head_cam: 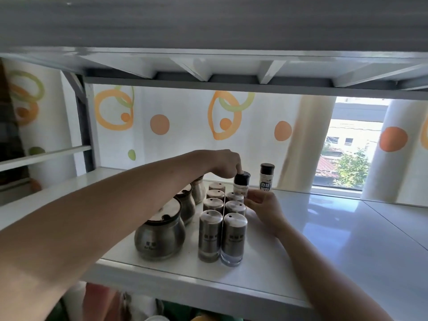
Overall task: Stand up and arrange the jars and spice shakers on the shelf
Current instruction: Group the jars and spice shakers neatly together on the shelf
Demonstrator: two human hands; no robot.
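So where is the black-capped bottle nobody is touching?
The untouched bottle stands upright near the back of the shelf, just right of the other capped bottle and beyond the right hand.

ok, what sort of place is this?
Likely a home kitchen storage rack: steel shakers and lidded jars lined up on a white shelf, with a patterned curtain and a window onto rooftops behind.

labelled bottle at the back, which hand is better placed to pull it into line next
The right hand: it lies in front of the labelled bottle. The left hand is on the black cap of the neighbouring bottle.
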